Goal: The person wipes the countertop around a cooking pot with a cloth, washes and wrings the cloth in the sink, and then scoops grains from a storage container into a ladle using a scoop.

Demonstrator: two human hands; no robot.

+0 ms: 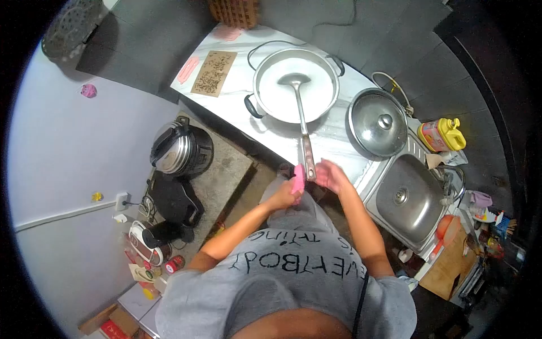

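Note:
My left hand [287, 195] is closed around a pink cloth or sponge [298, 178], whose exact kind I cannot make out. Just to its right, my right hand [332, 176] is slightly blurred, with its fingers apart and nothing visible in it. Between the two hands is the handle end of a long metal ladle [305, 141]; I cannot tell whether either hand touches it. The ladle's head rests in a wide steel pot [256, 85] with white contents, and its handle leans over the rim and past the counter's front edge.
On the marbled counter [237, 121] lie a speckled brown card [214, 73] and a domed steel lid [377, 122]. A sink [409, 198] and yellow jug [442, 135] are to the right. On the left, a pressure cooker [182, 150] stands on a lower surface. A woven basket [234, 12] is at the back.

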